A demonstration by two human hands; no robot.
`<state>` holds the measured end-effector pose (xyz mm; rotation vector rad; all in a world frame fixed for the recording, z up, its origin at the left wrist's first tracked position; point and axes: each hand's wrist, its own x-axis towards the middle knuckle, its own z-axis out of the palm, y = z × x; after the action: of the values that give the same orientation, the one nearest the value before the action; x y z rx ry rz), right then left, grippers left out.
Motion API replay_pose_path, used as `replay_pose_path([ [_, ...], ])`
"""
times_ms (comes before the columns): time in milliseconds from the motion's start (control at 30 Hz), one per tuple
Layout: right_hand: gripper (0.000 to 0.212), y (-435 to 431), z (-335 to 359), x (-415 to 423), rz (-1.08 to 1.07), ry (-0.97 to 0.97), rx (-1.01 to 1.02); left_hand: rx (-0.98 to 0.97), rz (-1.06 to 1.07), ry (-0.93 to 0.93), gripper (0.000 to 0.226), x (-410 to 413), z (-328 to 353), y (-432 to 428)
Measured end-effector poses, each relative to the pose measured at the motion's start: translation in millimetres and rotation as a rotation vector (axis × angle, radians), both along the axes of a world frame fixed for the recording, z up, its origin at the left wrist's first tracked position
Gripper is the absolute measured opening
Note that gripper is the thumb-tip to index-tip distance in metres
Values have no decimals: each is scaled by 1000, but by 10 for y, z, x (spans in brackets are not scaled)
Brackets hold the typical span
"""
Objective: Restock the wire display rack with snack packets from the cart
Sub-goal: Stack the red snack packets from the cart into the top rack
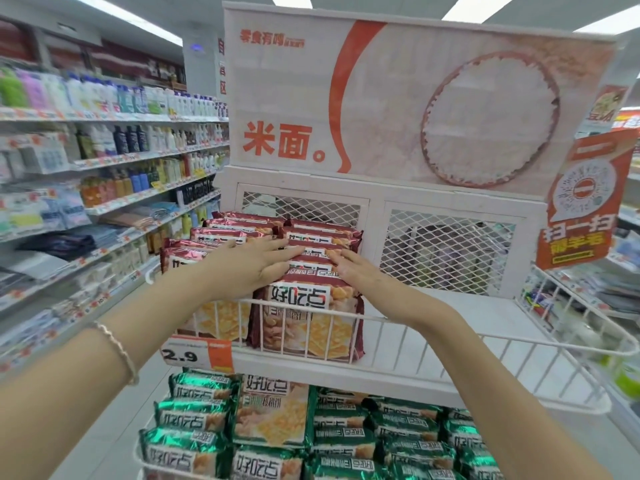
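Red snack packets [304, 317]: stacked on wire rack [450, 327], left side.
Your left hand [249, 261]: fingers flat, open on packets.
Your right hand [360, 271]: fingers open, touching packets.

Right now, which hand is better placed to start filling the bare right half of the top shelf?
Right hand, probably: it rests on the red packets' right edge, bordering the bare shelf. The left hand lies farther left.

Bare forearms, no sleeves; a thin pale beaded bracelet [119, 351] around the left wrist.
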<state>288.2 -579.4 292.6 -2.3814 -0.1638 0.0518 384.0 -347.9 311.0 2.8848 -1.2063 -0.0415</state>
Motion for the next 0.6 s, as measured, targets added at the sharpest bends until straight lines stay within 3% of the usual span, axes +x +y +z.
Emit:
replay_pose_path([
  [100,55,22,76,-98,-23,-27,-38,-100,7,-43,61,-2,-46,4],
  [167,51,47,98,-90,-77,-131,-213,-211,5,-57,50,-17,-52,17],
  [267,56,165,96,-155,-126,-411,-586,-199,47,-123,68,-34,-36,96],
  [333,56,292,73,-168,-42,-411,-697,-141,87,-144,75,-59,-73,142],
  [500,53,364,52,-147,44,-386,-776,-104,119,-77,78,-43,-160,159],
  [600,62,379,10,-155,36,-380,-784,-132,96,-110,75,-17,-215,174],
])
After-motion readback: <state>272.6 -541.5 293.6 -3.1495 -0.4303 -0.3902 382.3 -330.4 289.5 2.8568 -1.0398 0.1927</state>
